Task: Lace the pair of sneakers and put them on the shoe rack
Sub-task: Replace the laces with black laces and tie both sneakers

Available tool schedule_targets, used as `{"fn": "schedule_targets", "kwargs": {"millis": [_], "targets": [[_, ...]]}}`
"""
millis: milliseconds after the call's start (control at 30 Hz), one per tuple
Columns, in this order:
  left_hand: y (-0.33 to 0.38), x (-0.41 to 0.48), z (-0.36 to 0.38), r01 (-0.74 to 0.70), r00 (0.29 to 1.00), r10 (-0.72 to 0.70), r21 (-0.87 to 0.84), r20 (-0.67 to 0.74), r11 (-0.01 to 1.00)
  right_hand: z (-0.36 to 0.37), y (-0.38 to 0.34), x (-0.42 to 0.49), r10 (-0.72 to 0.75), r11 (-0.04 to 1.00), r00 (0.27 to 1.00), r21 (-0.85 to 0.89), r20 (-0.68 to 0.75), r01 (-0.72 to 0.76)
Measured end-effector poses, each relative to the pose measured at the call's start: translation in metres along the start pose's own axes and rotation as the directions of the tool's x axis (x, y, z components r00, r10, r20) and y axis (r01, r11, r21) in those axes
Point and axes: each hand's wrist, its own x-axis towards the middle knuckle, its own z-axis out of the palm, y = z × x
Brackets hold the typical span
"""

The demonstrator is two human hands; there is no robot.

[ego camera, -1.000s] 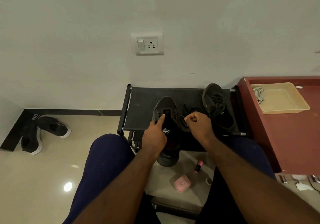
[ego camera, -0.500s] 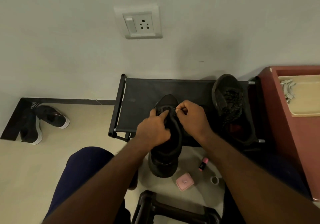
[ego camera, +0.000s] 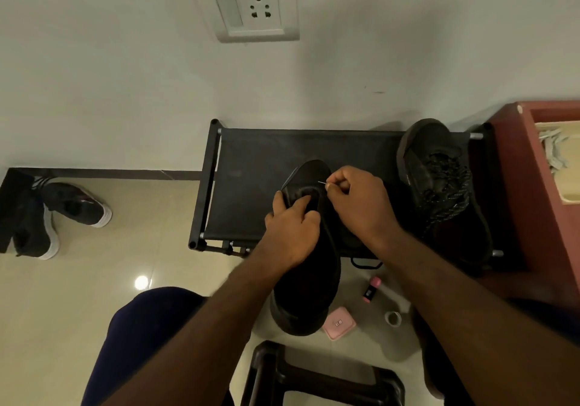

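Because the held sneaker (ego camera: 309,280) is black against the black shoe rack (ego camera: 251,170), its eyelets and most of its lace are hard to make out; only a pale lace tip (ego camera: 321,182) shows. The left hand (ego camera: 292,230) covers its opening, fingers curled round the upper edge. The right hand (ego camera: 361,204) pinches the lace tip. Dark and matte, the sneaker is held above the rack's front rail. A second sneaker (ego camera: 439,186), laced with speckled cord, lies on the rack's right end.

free: bare shoe rack (ego camera: 251,186) fabric left of fingers (ego camera: 337,182) | blocked: laced sneaker (ego camera: 439,179) on rack to right | wall (ego camera: 314,91) beyond
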Motion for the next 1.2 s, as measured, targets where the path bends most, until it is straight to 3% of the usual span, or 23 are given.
{"fn": "schedule_targets", "kwargs": {"millis": [133, 400, 733, 1200], "targets": [[-0.004, 0.001, 0.003, -0.016, 1.0, 0.015, -0.116, -0.01, 0.993, 0.002, 0.001, -0.001, -0.013, 1.0, 0.999, -0.011, -0.035, 0.012], [-0.01, -0.008, 0.0, -0.025, 0.997, -0.005, -0.406, -0.072, 0.914, -0.004, 0.007, -0.006, -0.078, 0.997, 0.993, -0.015, 0.083, 0.08], [-0.006, -0.009, 0.01, -0.037, 0.991, -0.008, -0.331, -0.133, 0.943, -0.005, -0.005, 0.002, -0.238, 0.96, 0.96, -0.111, 0.147, 0.255], [-0.005, -0.007, 0.011, -0.049, 0.989, -0.009, -0.386, -0.147, 0.921, -0.012, 0.0, -0.003, -0.226, 0.961, 0.964, -0.131, 0.138, 0.244]]}}
